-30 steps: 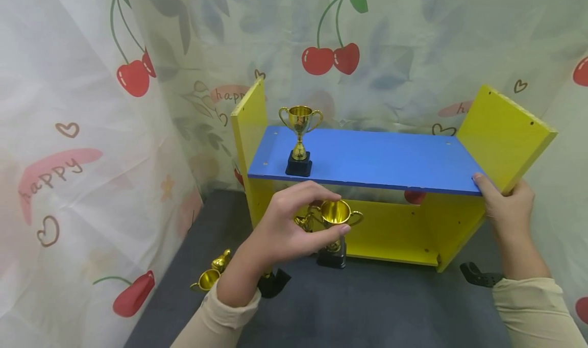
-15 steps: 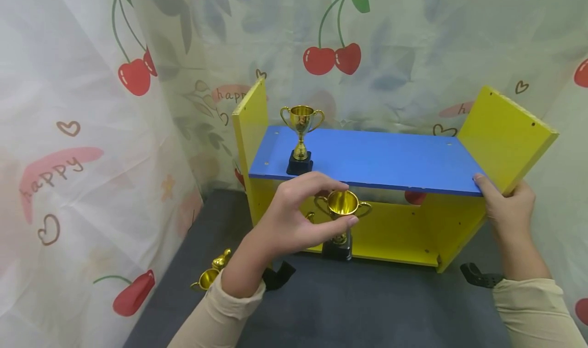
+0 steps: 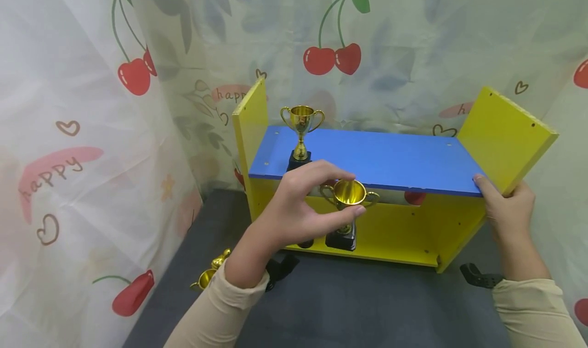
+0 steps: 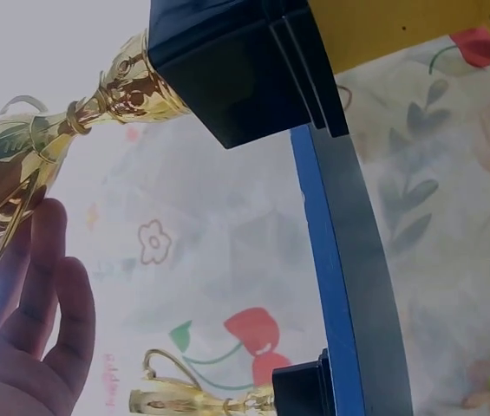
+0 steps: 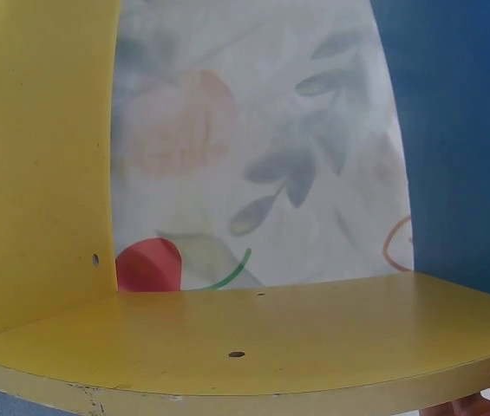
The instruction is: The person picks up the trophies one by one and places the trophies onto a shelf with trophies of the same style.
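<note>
A: Item 1, lower centre of the head view: left hand (image 3: pixel 294 210), fingers curled round the bowl of a gold trophy cup (image 3: pixel 349 194). The cup is held upright off the floor, its black base (image 3: pixel 341 239) hanging in front of the shelf unit's lower opening, under the blue shelf board (image 3: pixel 376 159).

B: Risk?

A: Grip is on the bowl only, w/ the heavy base below, so it could swing. If the cup rises straight up, a handle or the rim may catch the board's front edge and twist out of the fingers.

B: Item 2?

A: Right hand (image 3: pixel 505 207), centre right, gripping the unit's right front corner where the blue board meets the yellow side panel (image 3: pixel 505 128). If that hold slackens, a knock from the cup could shift the unit.

B: Further back?

A: Item 3, upper centre: second gold trophy (image 3: pixel 300 133) standing upright on the board's left end, close to the front edge. A jolt to the board may tip it off.

B: Floor?

A: Lower left, partly behind the left sleeve: more gold trophies (image 3: pixel 213 271) lying on the dark mat. Count not clear.
</note>
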A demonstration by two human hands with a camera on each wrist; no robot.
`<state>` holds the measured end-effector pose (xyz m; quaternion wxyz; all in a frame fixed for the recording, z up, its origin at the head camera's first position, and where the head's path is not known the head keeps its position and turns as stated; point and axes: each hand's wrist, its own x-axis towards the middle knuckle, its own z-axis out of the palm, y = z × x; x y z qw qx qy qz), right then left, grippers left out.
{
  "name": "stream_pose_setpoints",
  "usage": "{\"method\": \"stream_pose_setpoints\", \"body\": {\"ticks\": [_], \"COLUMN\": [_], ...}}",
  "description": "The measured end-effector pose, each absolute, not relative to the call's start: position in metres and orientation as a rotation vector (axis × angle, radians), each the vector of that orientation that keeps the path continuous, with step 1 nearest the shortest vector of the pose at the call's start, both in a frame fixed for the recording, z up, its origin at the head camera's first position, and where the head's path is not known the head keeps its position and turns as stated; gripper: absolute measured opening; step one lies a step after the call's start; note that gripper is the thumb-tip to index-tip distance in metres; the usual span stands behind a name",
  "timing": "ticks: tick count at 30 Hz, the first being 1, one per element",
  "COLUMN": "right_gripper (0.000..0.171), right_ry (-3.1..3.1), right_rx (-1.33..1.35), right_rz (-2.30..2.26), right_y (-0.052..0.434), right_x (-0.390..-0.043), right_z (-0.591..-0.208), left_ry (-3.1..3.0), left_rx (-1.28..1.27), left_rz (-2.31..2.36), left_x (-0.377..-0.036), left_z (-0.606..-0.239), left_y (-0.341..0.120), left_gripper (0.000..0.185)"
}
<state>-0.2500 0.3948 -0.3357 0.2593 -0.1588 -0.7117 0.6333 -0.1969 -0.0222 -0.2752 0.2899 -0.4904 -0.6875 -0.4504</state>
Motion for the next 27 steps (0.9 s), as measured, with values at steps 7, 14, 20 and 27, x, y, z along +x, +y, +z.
{"method": "stream_pose_setpoints", "body": {"ticks": [7,14,20,27], "right_gripper": [0.024,0.024,0.024,0.025], "right_ry": [-1.929,-1.909,-1.923,-1.927], "right_rx": [-0.412,-0.420,-0.423,-0.423], "right_rz": [1.732,1.750,1.740,1.733], "right_y": [0.395,0.394,0.393,0.393], "right_x": [-0.249,-0.249,-0.249,-0.248], "right_z": [-0.336,-0.335,-0.334,-0.335], "left_ry": [-1.847,-1.850,-1.861,-1.839], "left_rx": [-1.271,-1.271,-1.273,-1.312], "left_rz": [-1.206,-1.211,-1.187,-1.176], "left_x": [-0.210,-0.218,-0.223,-0.226], "left_z": [-0.275,-0.273,-0.268,-0.261], "left_y": [-0.020,-0.017,-0.014,-0.008], "left_gripper": [0.037,0.036,0.034,0.033]}}
